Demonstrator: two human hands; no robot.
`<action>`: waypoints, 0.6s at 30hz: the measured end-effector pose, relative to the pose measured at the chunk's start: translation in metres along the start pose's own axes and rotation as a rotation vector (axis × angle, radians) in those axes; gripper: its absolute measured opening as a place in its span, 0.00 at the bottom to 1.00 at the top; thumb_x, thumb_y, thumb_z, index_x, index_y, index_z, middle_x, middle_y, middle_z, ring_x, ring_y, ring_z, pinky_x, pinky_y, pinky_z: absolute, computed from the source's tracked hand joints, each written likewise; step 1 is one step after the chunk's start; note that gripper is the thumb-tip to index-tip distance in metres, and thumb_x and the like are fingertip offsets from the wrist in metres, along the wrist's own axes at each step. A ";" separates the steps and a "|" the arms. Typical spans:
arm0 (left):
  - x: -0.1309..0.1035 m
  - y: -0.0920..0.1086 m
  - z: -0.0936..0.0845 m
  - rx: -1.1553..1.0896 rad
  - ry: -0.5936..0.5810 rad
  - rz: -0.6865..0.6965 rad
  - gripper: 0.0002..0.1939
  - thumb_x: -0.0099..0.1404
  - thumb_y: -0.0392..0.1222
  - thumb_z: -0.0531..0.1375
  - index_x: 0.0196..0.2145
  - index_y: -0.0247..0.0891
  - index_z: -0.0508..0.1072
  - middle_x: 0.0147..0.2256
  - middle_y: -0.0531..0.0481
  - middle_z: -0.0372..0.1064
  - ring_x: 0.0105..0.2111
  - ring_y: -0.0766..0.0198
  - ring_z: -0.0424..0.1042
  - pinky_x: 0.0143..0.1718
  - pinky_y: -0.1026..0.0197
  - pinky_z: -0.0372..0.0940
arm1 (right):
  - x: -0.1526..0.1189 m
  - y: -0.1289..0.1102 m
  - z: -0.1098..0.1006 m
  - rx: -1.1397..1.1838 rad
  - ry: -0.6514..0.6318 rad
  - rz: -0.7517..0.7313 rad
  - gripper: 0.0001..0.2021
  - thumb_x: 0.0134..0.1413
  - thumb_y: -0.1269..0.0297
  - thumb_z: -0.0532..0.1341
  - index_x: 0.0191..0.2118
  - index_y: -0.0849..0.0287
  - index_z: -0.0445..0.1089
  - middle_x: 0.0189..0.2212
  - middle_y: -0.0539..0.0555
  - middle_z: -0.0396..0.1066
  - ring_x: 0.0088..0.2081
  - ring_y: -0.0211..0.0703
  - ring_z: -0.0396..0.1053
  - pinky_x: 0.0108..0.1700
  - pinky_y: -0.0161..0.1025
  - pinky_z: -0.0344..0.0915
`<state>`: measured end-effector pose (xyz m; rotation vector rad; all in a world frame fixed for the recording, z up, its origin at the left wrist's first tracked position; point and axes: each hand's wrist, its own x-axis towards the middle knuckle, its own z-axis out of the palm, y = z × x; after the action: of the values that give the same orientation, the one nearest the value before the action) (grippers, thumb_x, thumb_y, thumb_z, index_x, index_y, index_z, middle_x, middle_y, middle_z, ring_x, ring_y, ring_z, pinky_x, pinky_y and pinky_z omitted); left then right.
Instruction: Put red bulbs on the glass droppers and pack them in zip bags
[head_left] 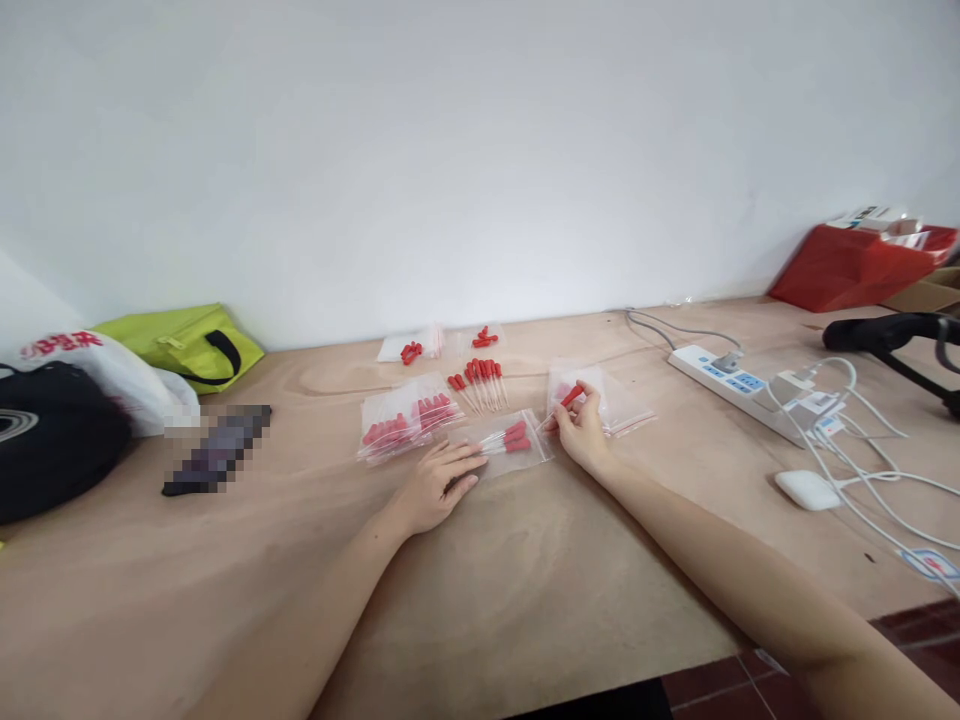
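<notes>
My left hand (442, 485) lies flat, fingers stretched out, over the left end of a clear zip bag (536, 450) on the table. Inside that bag show a few droppers (516, 437) with red bulbs and thin clear stems. To the right of the bag, my right hand (581, 425) pinches a single red-bulbed dropper (573, 394), its stem toward the bag's opening. Just ahead, several loose droppers (484, 372) lie in a fan. Left of them are filled zip bags (409, 415) in an overlapping pile. More flat zip bags (630, 415) lie beneath and beside my right hand.
Red bulbs (411, 352) sit on small bags by the wall, and another group of red bulbs (485, 337) nearby. At left are a phone (217, 450), a green bag (180, 345) and a black bag (67, 440). A power strip (739, 390) with cables stands right; a red bag (847, 265) behind.
</notes>
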<state>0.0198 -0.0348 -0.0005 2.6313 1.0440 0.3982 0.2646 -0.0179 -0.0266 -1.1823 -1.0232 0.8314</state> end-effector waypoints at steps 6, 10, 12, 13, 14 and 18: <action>0.000 0.001 -0.001 0.014 -0.001 -0.019 0.18 0.65 0.43 0.47 0.53 0.44 0.60 0.54 0.52 0.58 0.56 0.61 0.54 0.58 0.49 0.46 | -0.003 -0.003 -0.001 0.030 -0.007 0.057 0.21 0.43 0.66 0.54 0.44 0.53 0.43 0.20 0.39 0.58 0.16 0.34 0.63 0.19 0.33 0.64; 0.000 0.002 -0.001 0.013 -0.001 -0.032 0.19 0.65 0.44 0.47 0.53 0.43 0.60 0.54 0.52 0.59 0.55 0.61 0.54 0.57 0.50 0.47 | -0.003 -0.005 -0.002 0.008 0.069 0.010 0.22 0.44 0.64 0.54 0.44 0.54 0.43 0.24 0.41 0.58 0.17 0.33 0.64 0.22 0.35 0.66; 0.000 0.002 -0.001 0.014 -0.006 -0.033 0.18 0.65 0.44 0.47 0.52 0.43 0.61 0.54 0.52 0.59 0.56 0.61 0.54 0.57 0.50 0.46 | -0.003 -0.006 -0.002 -0.008 0.102 -0.029 0.22 0.45 0.63 0.54 0.45 0.54 0.43 0.25 0.42 0.58 0.18 0.33 0.64 0.24 0.35 0.67; 0.000 0.002 -0.001 0.013 -0.006 -0.034 0.18 0.65 0.44 0.47 0.52 0.43 0.61 0.53 0.52 0.59 0.56 0.61 0.54 0.57 0.50 0.46 | -0.003 -0.006 -0.002 -0.002 0.110 -0.039 0.22 0.46 0.63 0.54 0.45 0.54 0.43 0.25 0.43 0.58 0.19 0.33 0.65 0.25 0.35 0.67; 0.000 0.002 -0.001 0.010 -0.004 -0.035 0.18 0.65 0.44 0.47 0.52 0.43 0.61 0.53 0.52 0.59 0.56 0.61 0.54 0.57 0.50 0.46 | -0.004 -0.006 -0.001 0.012 0.108 -0.042 0.22 0.46 0.63 0.54 0.45 0.54 0.43 0.25 0.43 0.58 0.20 0.33 0.65 0.26 0.36 0.68; 0.000 0.002 -0.001 0.000 0.003 -0.031 0.18 0.65 0.44 0.47 0.52 0.43 0.61 0.53 0.51 0.59 0.55 0.61 0.54 0.57 0.49 0.46 | -0.004 -0.006 0.002 0.050 0.068 -0.010 0.21 0.46 0.62 0.55 0.44 0.53 0.43 0.24 0.42 0.58 0.22 0.35 0.66 0.28 0.37 0.68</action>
<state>0.0206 -0.0358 0.0016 2.6116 1.0845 0.3959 0.2615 -0.0225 -0.0215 -1.1543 -0.9469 0.7995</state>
